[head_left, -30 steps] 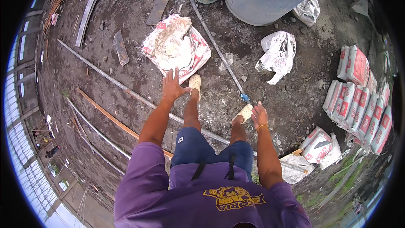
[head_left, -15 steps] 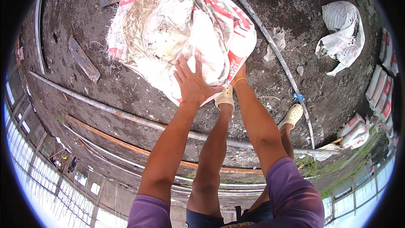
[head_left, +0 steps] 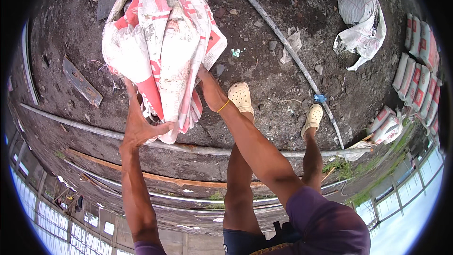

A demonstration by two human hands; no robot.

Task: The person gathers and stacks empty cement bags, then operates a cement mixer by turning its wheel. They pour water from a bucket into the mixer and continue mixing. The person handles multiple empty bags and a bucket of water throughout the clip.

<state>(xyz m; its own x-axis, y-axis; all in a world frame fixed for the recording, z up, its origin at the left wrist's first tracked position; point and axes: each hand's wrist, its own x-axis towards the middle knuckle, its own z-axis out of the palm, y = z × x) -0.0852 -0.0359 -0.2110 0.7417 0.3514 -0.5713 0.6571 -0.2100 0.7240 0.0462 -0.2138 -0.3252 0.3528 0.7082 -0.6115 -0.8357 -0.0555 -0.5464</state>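
Note:
A bundle of empty white-and-red woven sacks, stained with dirt, is gathered into long folds above the ground. My left hand grips its lower left end, the thumb stretched across the near tip and the fingers partly hidden behind the sacks. At the bundle's right side is my right hand, a yellow band at the wrist; its fingers disappear behind the sacks.
A long metal pipe crosses the ground near my feet, and another pipe slants on the right. A crumpled white sack lies beyond it. Stacked filled bags stand far right. A wooden board lies left.
The sacks, spread out under my left palm before, are now gathered into a folded bundle farther left. Both hands have moved left, and my left hand has gone to the bundle's side.

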